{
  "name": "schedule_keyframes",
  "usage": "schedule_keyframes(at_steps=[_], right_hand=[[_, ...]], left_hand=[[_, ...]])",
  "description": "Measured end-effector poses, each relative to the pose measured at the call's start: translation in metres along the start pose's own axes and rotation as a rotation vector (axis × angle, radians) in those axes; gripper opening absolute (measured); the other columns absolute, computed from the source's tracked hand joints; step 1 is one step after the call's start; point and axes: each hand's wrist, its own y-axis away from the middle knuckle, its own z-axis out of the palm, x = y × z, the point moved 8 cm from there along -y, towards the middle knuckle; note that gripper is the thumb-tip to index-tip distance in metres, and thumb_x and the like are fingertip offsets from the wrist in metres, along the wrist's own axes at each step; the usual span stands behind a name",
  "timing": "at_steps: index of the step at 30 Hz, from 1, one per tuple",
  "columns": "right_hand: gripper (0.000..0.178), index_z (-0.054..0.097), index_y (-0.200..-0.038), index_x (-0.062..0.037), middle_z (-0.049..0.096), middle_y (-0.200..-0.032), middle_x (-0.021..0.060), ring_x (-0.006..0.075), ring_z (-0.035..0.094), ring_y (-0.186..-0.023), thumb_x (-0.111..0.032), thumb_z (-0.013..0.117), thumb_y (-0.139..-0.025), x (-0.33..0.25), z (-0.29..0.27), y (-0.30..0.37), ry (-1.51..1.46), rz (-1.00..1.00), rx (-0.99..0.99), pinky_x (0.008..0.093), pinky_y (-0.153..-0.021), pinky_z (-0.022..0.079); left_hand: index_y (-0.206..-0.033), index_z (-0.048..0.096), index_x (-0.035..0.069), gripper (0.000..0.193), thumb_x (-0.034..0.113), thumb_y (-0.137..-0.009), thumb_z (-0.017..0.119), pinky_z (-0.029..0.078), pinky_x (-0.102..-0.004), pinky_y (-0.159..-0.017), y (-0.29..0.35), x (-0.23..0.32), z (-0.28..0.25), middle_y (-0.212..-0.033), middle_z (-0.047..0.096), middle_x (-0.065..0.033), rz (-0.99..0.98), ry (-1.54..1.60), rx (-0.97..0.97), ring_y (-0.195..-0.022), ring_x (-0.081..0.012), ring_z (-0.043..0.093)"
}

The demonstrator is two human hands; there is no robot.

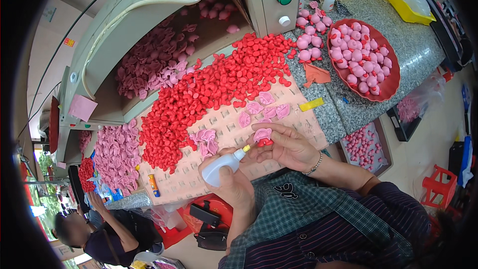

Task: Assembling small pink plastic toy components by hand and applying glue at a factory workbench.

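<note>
My left hand (234, 182) grips a small white squeeze bottle (221, 167) with a yellow nozzle tip aimed to the right. My right hand (289, 147) pinches a pink ear-shaped piece (262, 134) joined with a small red piece (264, 143), right at the nozzle. Both hands hover over a beige board (219, 119) with rows of small pegs. Several loose pink ear pieces (264, 104) lie on the board just beyond my fingers, and another small cluster of pink pieces (205, 139) sits to the left.
A long heap of small red parts (209, 87) runs across the board. Pink parts fill the machine's opening (154, 60) and a pile (117, 154) at left. A red bowl (393, 87) holds pink round figures on the speckled counter. Yellow trays stand at back right. Another person (94, 231) sits lower left.
</note>
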Motion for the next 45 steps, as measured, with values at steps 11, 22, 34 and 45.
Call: schedule_keyframes(at_steps=[11,22,34,45], right_hand=[[0.042,0.042,-0.142,0.0007,0.06,-0.127,0.0202,0.0341,0.061,-0.117,-0.021,0.042,-0.106,0.002,0.0,0.0,0.066,0.0,0.005,0.0481,-0.102,0.049],[0.043,0.042,-0.142,0.0024,0.059,-0.129,0.0195,0.0356,0.061,-0.117,-0.021,0.043,-0.106,0.003,0.004,0.001,0.076,0.021,0.02,0.0498,-0.102,0.049],[0.044,0.044,-0.141,0.0025,0.06,-0.128,0.0189,0.0341,0.061,-0.117,-0.022,0.046,-0.105,0.005,0.006,0.001,0.074,0.037,0.013,0.0498,-0.104,0.048],[0.044,0.044,-0.14,0.0045,0.058,-0.129,0.0187,0.0319,0.062,-0.116,-0.022,0.046,-0.105,0.006,0.007,0.0,0.085,0.035,0.02,0.0481,-0.103,0.049]], left_hand=[[-0.104,0.044,0.0,0.037,0.029,-0.095,0.066,0.055,-0.0407,-0.079,0.001,0.013,0.01,-0.091,0.062,-0.0226,0.122,-0.186,0.023,-0.084,-0.0291,0.065],[-0.105,0.043,-0.001,0.036,0.028,-0.096,0.063,0.054,-0.039,-0.083,0.003,0.008,0.006,-0.096,0.064,-0.0256,0.094,-0.235,0.008,-0.089,-0.0272,0.064],[-0.105,0.043,-0.001,0.035,0.026,-0.096,0.063,0.055,-0.0382,-0.081,0.002,0.013,0.01,-0.096,0.065,-0.0252,0.105,-0.237,0.0,-0.086,-0.0265,0.065],[-0.105,0.043,-0.003,0.033,0.023,-0.097,0.061,0.056,-0.0371,-0.079,0.002,0.014,0.011,-0.099,0.065,-0.0254,0.095,-0.266,-0.009,-0.086,-0.0262,0.066]])
